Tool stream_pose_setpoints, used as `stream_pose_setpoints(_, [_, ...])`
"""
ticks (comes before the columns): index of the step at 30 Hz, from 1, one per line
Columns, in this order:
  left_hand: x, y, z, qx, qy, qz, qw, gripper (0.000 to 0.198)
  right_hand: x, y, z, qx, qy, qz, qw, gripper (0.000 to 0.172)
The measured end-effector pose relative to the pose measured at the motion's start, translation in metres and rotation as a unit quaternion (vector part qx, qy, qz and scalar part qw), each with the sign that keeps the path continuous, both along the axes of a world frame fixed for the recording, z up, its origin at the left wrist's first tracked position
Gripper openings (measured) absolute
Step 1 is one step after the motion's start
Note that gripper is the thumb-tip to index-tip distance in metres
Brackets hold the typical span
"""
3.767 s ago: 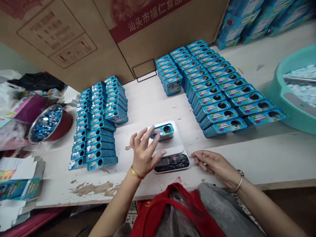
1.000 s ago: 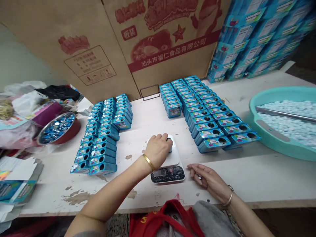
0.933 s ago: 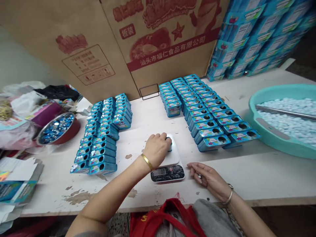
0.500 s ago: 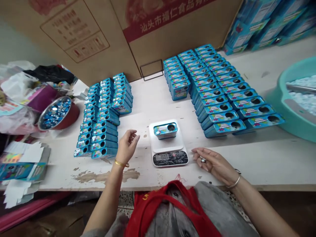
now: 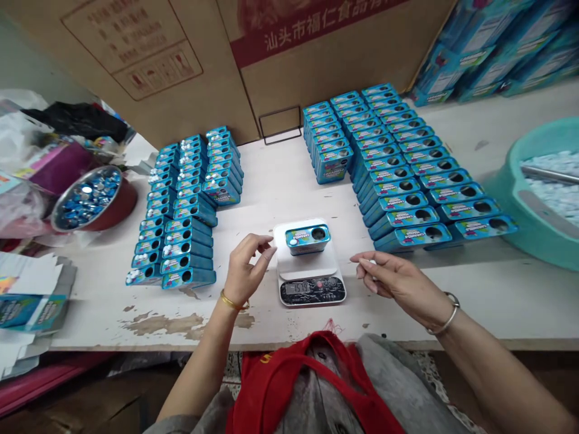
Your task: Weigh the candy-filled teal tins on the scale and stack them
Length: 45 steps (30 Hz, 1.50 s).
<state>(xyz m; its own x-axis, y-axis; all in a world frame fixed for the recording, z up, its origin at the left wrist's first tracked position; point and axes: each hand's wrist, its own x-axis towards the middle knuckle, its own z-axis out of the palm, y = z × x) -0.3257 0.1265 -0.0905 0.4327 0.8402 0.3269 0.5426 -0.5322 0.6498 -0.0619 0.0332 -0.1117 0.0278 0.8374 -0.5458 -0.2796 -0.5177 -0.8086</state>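
Note:
A blue candy tin (image 5: 307, 239) with a round hole in its top stands on a white kitchen scale (image 5: 309, 265), a white candy lying on its lid. The scale's display is lit. To the left of the scale, my left hand (image 5: 246, 265) has its thumb and fingers apart, the tips near the scale's edge and nothing in them. On the right, my right hand (image 5: 392, 277) is closed around a small white candy (image 5: 373, 269), which shows between the fingers.
Rows of blue tins (image 5: 187, 235) stand at left, several with white candies on top; more tins (image 5: 384, 163) stand at right. A red bowl (image 5: 118, 202) of wrapped sweets is far left. A turquoise basin (image 5: 511, 199) of white candies is far right. Cardboard boxes (image 5: 280, 72) line the back.
My left hand has moved right, closer to the tin on the scale. My right hand has shifted slightly up, still holding the candy. The tin has turned slightly or shifted right.

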Motion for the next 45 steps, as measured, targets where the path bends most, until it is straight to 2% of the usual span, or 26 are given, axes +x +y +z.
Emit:
stream_pose_setpoints(3, [0.013,0.005,0.01,0.033,0.02,-0.042,0.998,0.017,-0.005,0.019,0.018,0.041,0.009,0.015,0.999,0.035])
stream_pose_setpoints(5, [0.02,0.009,0.015,0.048,0.063,-0.053,0.995,0.017,-0.013,0.028,0.024,0.051,0.03,0.015,0.998,0.032])
stream_pose_setpoints(8, [0.029,0.012,0.024,0.039,0.129,-0.06,0.989,0.015,-0.028,0.031,0.022,0.028,0.087,0.012,0.996,0.03])
stream_pose_setpoints(10, [0.036,0.009,0.032,0.024,0.133,-0.067,0.988,0.016,-0.04,0.029,0.018,0.006,0.146,0.009,0.989,0.031])
stream_pose_setpoints(13, [0.046,0.0,0.041,0.026,0.117,-0.129,0.984,0.019,-0.056,0.024,0.012,-0.043,0.269,-0.032,0.962,0.029])
stream_pose_setpoints(15, [0.05,-0.002,0.039,0.052,0.109,-0.149,0.981,0.043,-0.061,0.021,0.009,-0.073,0.332,-0.071,0.938,0.026])
stream_pose_setpoints(17, [0.051,0.002,0.028,0.071,0.1,-0.109,0.987,0.074,-0.063,0.02,0.008,-0.081,0.355,-0.095,0.927,0.021])
stream_pose_setpoints(18, [0.05,0.006,0.02,0.063,0.094,-0.084,0.99,0.083,-0.063,0.019,0.007,-0.082,0.354,-0.101,0.926,0.019])
stream_pose_setpoints(19, [0.048,0.011,0.011,0.042,0.085,-0.068,0.993,0.083,-0.062,0.019,0.007,-0.084,0.349,-0.108,0.927,0.018])
stream_pose_setpoints(21, [0.046,0.019,-0.005,-0.014,0.061,-0.068,0.996,0.064,-0.061,0.019,0.006,-0.092,0.337,-0.123,0.929,0.018])
stream_pose_setpoints(23, [0.045,0.021,-0.011,-0.011,0.038,-0.09,0.995,0.041,-0.06,0.02,0.006,-0.095,0.333,-0.139,0.928,0.019])
stream_pose_setpoints(25, [0.047,0.017,-0.007,0.09,0.053,-0.123,0.987,0.028,-0.061,0.022,0.007,-0.08,0.346,-0.164,0.92,0.016])
stream_pose_setpoints(28, [0.048,0.007,0.007,0.277,0.127,-0.147,0.941,0.021,-0.064,0.025,0.009,-0.056,0.37,-0.199,0.906,0.015])
stream_pose_setpoints(30, [0.047,0.004,0.013,0.332,0.156,-0.137,0.92,0.018,-0.066,0.028,0.011,-0.059,0.376,-0.198,0.903,0.02])
stream_pose_setpoints(36, [0.04,0.001,0.012,0.365,0.149,-0.11,0.912,0.019,-0.074,0.034,0.012,-0.058,0.379,-0.197,0.902,0.018])
stream_pose_setpoints(41, [0.037,0.001,0.001,0.296,0.142,-0.099,0.939,0.024,-0.073,0.034,0.013,-0.046,0.363,-0.198,0.909,0.018])
stream_pose_setpoints(45, [0.039,-0.001,-0.001,0.306,0.133,-0.102,0.937,0.026,-0.07,0.032,0.011,-0.035,0.355,-0.191,0.914,0.015])
